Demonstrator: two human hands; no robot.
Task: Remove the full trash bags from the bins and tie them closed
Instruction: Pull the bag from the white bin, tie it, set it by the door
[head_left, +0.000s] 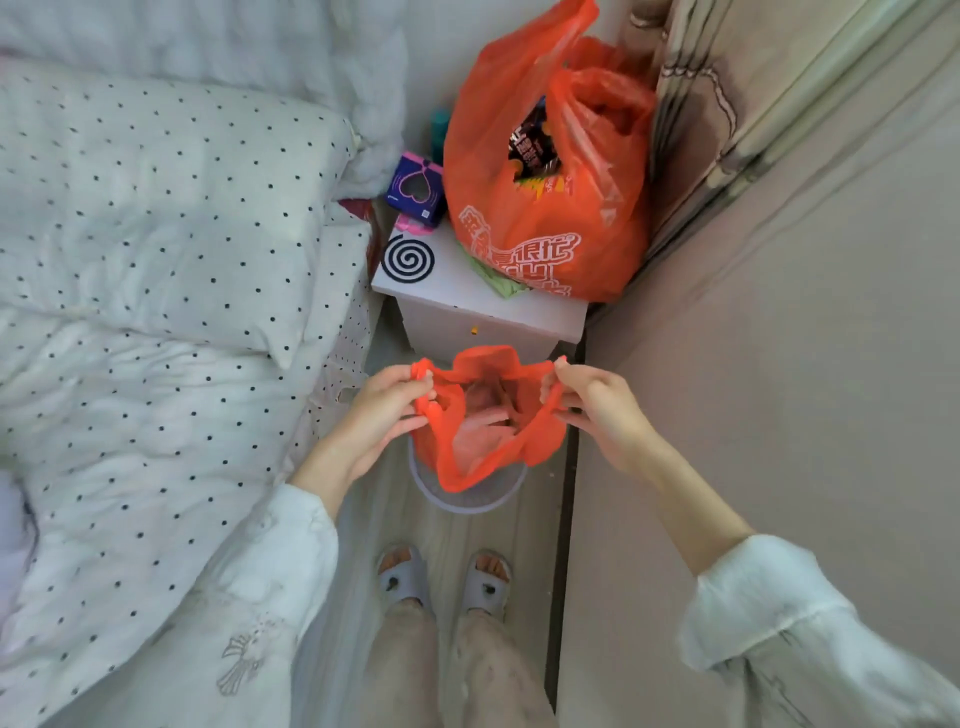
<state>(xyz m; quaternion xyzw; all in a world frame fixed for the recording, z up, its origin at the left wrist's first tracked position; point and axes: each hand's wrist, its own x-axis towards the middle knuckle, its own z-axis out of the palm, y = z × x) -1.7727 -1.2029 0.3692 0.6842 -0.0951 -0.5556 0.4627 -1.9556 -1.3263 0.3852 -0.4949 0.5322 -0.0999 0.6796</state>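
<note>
An orange trash bag (519, 447) hangs with its mouth spread wide above a small round mesh bin (470, 499) on the floor. My left hand (382, 410) pinches the bag's left rim, and my right hand (597, 405) pinches its right rim. Crumpled pale tissue and wrappers show inside the bag. The bag's lower part drops into the bin, so I cannot tell whether its bottom is clear of it.
A white nightstand (467, 306) stands just behind the bin, carrying a large filled orange shopping bag (545, 208), a spiral mosquito coil (409, 258) and a purple box (415, 189). A polka-dot bed (156, 260) lies to the left, a wall (779, 338) to the right. My slippered feet (447, 582) stand on the narrow floor strip.
</note>
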